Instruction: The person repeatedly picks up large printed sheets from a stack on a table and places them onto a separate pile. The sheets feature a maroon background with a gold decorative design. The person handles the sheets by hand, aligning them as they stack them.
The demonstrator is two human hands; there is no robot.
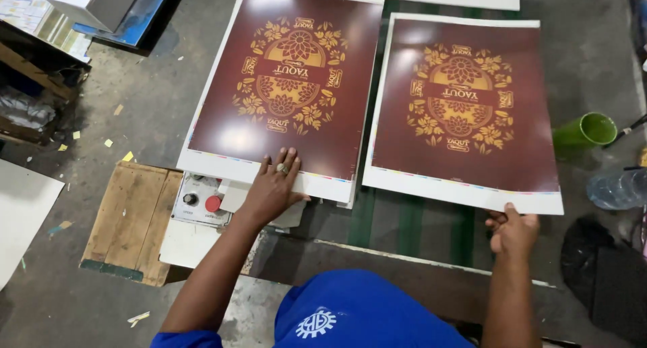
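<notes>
Two maroon printed sheets, one per hand.
Left hand (273, 186) lies flat, fingers spread, pinning the left sheet (286, 85); right hand (513, 232) pinches the right sheet (465, 105) at its white margin, probably lifting it.

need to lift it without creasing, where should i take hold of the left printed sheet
Take the left printed sheet by its white near margin, coming from the near edge, where the left hand lies flat. That strip is unprinted and overhangs the control box, so fingers can slip under; a second hold on a side margin likely limits sagging.

Blue shirt — ring (282, 167), perhaps silver
</notes>
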